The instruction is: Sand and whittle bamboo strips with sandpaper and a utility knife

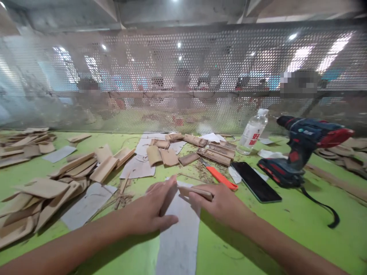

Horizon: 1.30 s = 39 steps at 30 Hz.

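Note:
In the head view, my right hand (222, 200) is closed around a small curved bamboo piece (196, 192), fingers wrapped along its side. Beneath it a long whitish strip, paper or sandpaper (179, 244), runs toward the near edge of the green table. My left hand (160, 204) lies over the strip's far left part, fingers stretched out and thumb apart. Its fingertips come close to the bamboo piece's tip; whether they touch I cannot tell. Beyond the hands, several curved bamboo pieces (169, 157) lie among paper sheets and shavings.
A cutter with an orange handle (220, 178), a black phone (256, 182) and a cordless drill (301, 143) stand or lie to the right. Behind them is a water bottle (254, 131). Bamboo pieces (46, 188) pile up at left. A perforated screen (183, 76) closes off the back.

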Tool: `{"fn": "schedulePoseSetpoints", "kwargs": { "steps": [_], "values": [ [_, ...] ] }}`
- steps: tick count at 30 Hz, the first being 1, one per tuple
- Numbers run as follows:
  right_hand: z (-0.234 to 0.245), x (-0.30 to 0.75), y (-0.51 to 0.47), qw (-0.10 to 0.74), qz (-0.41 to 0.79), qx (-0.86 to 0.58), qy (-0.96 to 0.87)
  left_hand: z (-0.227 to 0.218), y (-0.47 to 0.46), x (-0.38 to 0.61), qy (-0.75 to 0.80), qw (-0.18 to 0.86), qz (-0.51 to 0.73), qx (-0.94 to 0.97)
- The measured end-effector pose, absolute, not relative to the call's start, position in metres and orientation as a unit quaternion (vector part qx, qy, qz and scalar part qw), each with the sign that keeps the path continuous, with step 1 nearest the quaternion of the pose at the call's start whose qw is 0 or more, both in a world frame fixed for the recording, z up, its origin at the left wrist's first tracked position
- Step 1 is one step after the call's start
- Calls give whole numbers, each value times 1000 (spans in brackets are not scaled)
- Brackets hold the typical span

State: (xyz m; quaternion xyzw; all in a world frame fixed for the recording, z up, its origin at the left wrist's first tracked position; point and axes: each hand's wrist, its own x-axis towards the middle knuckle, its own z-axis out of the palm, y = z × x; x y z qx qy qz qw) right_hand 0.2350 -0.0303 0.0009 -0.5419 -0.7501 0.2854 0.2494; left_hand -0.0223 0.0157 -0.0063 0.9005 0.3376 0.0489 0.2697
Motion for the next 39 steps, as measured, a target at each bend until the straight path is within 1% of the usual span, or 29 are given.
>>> {"fn": "schedulePoseSetpoints", "kwargs": {
  "steps": [4,6,10,14,17,19,21,23,26,27,29,33,39],
  "values": [
    [-10,231,-29,233,236,-549,-767,-10,25,-27,326,252,19,911],
    [-11,232,-32,236,244,-534,-774,-7,30,-24,312,246,-3,918],
    [-11,232,-37,216,253,-517,-789,1,40,-17,272,238,-60,930],
    [-15,229,-40,220,219,-542,-781,6,45,-14,263,228,-56,936],
    [-17,229,-43,212,256,-537,-776,6,46,-13,262,227,-46,937],
    [-19,234,-41,228,272,-551,-755,6,46,-13,262,231,-44,936],
    [-22,241,-38,274,277,-579,-717,5,47,-13,260,234,-43,936],
    [-26,247,-34,332,333,-597,-650,3,49,-14,255,236,-46,937],
    [-30,249,-31,427,514,-559,-491,0,50,-16,253,237,-50,937],
    [-31,248,-30,449,565,-534,-440,-1,50,-17,253,237,-50,936],
    [-31,246,-30,474,630,-492,-370,-1,50,-18,257,240,-49,935],
    [-31,245,-30,476,675,-456,-331,-1,50,-17,259,252,-60,930],
    [-37,247,-31,466,686,-433,-354,0,49,-16,262,261,-63,927]
  ]
}}
